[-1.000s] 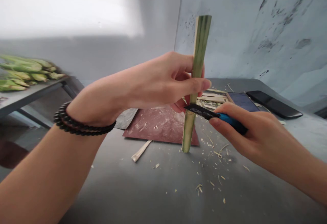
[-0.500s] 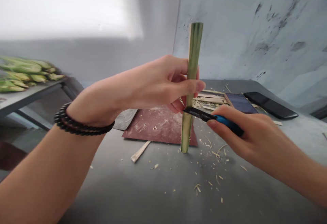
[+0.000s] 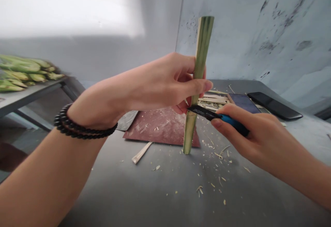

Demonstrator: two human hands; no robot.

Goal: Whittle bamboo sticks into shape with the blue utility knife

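Observation:
My left hand (image 3: 178, 82) is closed round the middle of a green plant stalk (image 3: 204, 44), thumb in front. The stalk stands nearly upright, its top leaning right and its lower end down at the grey table (image 3: 155, 199). Below the grip, its surface is paler, as if pared. My right hand (image 3: 248, 130) grips the blue handle of a black-bladed knife (image 3: 204, 112), with lettering on the blade. The blade lies across the stalk just under my left fingers, touching it. Behind the stalk's lower part is a reddish-brown sheet (image 3: 160, 127) dusted with shavings.
Pale strips and shavings (image 3: 214, 99) lie behind my hands, beside a phone (image 3: 243, 103) and a black phone-like object (image 3: 274, 105). One loose strip (image 3: 141, 153) rests in front of the sheet. Corn cobs in husks (image 3: 28, 70) are piled on a side table (image 3: 31, 90) at left.
The stalk's top has tipped further right and slightly up, my left hand moving with it. The knife blade has shifted slightly up and right against the stalk.

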